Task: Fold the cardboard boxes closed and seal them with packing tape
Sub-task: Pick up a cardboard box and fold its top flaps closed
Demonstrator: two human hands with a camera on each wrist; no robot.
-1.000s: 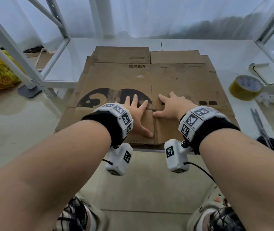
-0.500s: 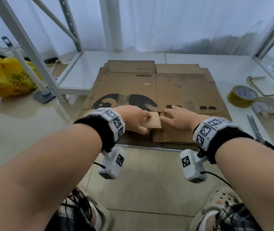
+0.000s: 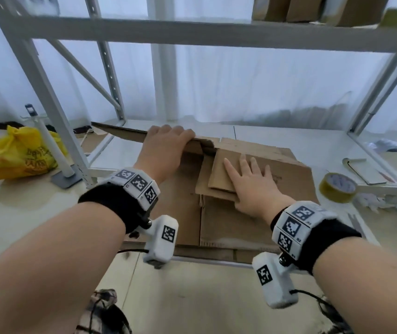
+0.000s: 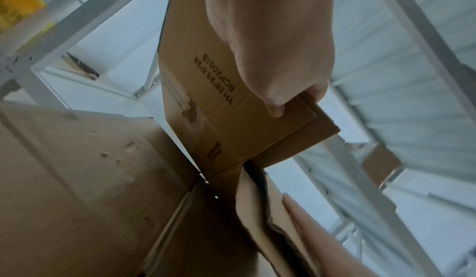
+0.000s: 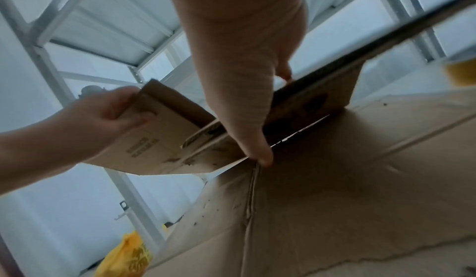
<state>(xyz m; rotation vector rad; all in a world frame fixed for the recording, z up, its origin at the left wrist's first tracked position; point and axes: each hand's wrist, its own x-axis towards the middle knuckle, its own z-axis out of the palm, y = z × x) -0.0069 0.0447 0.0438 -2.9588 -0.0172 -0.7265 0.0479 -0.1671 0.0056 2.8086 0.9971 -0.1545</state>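
Observation:
A stack of flattened brown cardboard boxes (image 3: 229, 227) lies on the low white shelf (image 3: 289, 141). My left hand (image 3: 171, 137) grips the edge of the top box's panel (image 3: 120, 133) and holds it raised off the stack. In the left wrist view the fingers (image 4: 278, 98) curl over the printed panel (image 4: 206, 108). My right hand (image 3: 245, 172) lies flat, fingers straight, on a folded flap (image 3: 221, 174) to the right of the raised panel. In the right wrist view its thumb (image 5: 257, 151) touches the flap's crease. A yellowish tape roll (image 3: 337, 186) sits on the shelf at the right.
White metal rack posts (image 3: 48, 112) and an upper shelf beam (image 3: 192, 32) frame the work area. A yellow plastic bag (image 3: 16, 155) lies on the floor at the left. A notebook (image 3: 364, 169) lies beyond the tape. More boxes (image 3: 301, 8) stand on the upper shelf.
My left hand took the near flap and has lifted the top box's panel up and away. My right hand slid forward onto a flap. The head view has tilted up.

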